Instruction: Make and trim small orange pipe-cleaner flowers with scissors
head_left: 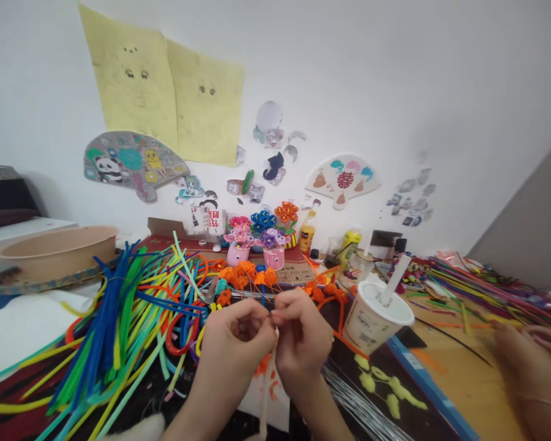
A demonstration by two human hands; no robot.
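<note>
Firstly, taking the joined fingertips as the clock centre, a beige bowl (55,254) sits between nine and ten o'clock, no lettering visible on it. A tied bundle of blue and green stems (103,331) lies at nine, over loose multicoloured ones. Between ten and eleven, a grey fan-shaped picture (138,165) on the wall shows a panda and a yellow figure; it bears no legible writing. Above it, at eleven, hang two yellow sheets (206,110) with drawn eyes. Also near eleven, a clear container (214,223) carries red and black characters, not reliably readable.

The left hand (236,343) is in a pinch, thumb against forefinger, grasping a pale strand (267,395). The strand is slender and cream to pinkish, dropping from the fingertips towards six o'clock, in front of a white sheet (282,407) scattered with orange scraps. The right hand (305,340) pinches at the same point, the two sets of fingertips touching; the strand's upper end is hidden.

At twelve stand pink pots (274,260) of fuzzy flowers. At one, an orange bottle (307,233) has a dark label, too small to read; beyond it, a white fan (330,177) displays a red double-happiness character (囍). At three, a lidded paper cup (365,321) bears small print and a square code, both illegible. Yellow-green pieces (395,388) lie at four. Furthest right, a co-worker's hands (530,367) are blurred; their grip cannot be determined.
</note>
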